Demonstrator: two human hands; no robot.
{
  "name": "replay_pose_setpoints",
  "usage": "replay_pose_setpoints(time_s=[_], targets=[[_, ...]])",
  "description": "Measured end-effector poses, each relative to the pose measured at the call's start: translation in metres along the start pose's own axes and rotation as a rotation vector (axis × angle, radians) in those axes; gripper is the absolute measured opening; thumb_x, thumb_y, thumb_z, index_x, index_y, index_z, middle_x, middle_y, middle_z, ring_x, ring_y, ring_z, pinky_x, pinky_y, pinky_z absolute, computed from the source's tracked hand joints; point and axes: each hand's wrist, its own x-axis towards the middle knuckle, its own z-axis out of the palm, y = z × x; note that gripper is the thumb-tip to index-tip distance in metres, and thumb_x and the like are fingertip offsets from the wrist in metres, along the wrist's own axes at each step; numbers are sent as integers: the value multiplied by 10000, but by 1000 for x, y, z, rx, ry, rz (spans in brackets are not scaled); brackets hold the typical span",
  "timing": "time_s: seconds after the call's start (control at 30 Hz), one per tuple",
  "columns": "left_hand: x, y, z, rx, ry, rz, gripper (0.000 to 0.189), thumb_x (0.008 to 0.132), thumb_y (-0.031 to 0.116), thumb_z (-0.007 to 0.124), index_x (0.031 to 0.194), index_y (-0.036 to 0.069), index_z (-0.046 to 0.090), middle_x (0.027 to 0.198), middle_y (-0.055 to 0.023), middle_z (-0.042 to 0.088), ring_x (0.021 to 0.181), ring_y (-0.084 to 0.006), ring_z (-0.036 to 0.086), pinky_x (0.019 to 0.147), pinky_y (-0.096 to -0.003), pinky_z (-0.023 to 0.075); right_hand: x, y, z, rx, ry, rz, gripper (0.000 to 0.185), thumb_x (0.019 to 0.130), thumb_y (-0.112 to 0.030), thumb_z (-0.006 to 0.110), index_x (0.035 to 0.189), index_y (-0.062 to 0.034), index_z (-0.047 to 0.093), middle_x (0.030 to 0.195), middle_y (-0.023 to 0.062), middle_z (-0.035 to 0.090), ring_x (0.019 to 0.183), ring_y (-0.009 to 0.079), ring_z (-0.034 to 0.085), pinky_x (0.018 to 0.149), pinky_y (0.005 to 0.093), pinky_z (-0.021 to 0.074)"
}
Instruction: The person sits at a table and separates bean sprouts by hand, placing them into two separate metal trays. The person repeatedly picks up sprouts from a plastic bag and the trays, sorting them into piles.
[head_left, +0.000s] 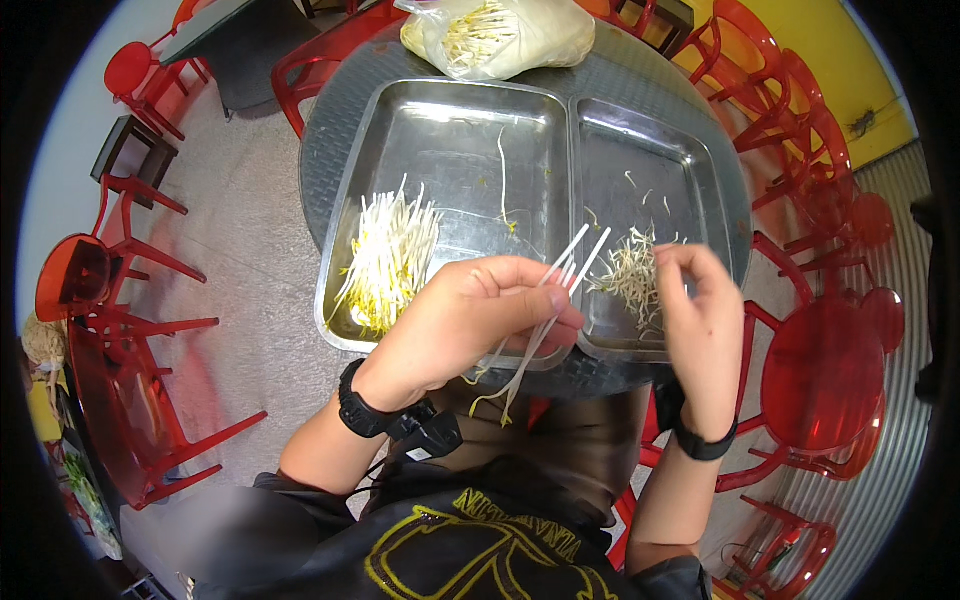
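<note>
Several white bean sprouts (574, 279) with yellow heads are pinched between the thumb and fingers of my left hand (499, 304), above the near edge of the larger steel tray (465, 157). That tray holds a thick pile of bean sprouts (390, 259) at its left and one loose sprout (502, 176) farther right. My right hand (701, 300) is over the right side of the smaller steel tray (637, 142), thumb and index finger bent together beside a heap of thin root ends (634, 277). Whether its fingertips hold anything cannot be made out.
Both trays stand side by side on a round dark woven-pattern table (330, 150). A clear plastic bag of bean sprouts (499, 37) lies at the table's far edge. Red plastic chairs (817, 375) stand around, with another dark table (247, 52) at the upper left.
</note>
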Motion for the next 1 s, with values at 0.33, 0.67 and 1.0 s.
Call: replay_pose_setpoints(time_s=[0.33,0.67,1.0], targets=[[5,-4,-6,-126,39,70,260,1094,180,659,1281,2,684,1137,-136,776,999,-208,769,905,-340,627,16,23,10,-87,-26,-237,192,1056,-154,686,1102,29,717,1004,24,718,910,82,622,839,256,502],[11,-6,-11,-274,223,311,250,1085,165,670,1282,11,672,1148,-149,772,998,-201,766,894,-340,633,-17,-62,40,516,-628,172,190,1034,-168,736,1008,19,755,871,3,750,788,42,632,702,219,498],[13,9,-37,-241,420,571,347,1107,148,621,1418,-3,586,1316,-190,716,1175,-241,733,1018,-376,607,13,-89,108,623,-619,-37,238,962,-172,703,947,62,744,728,209,682,655,253,677,634,375,515]])
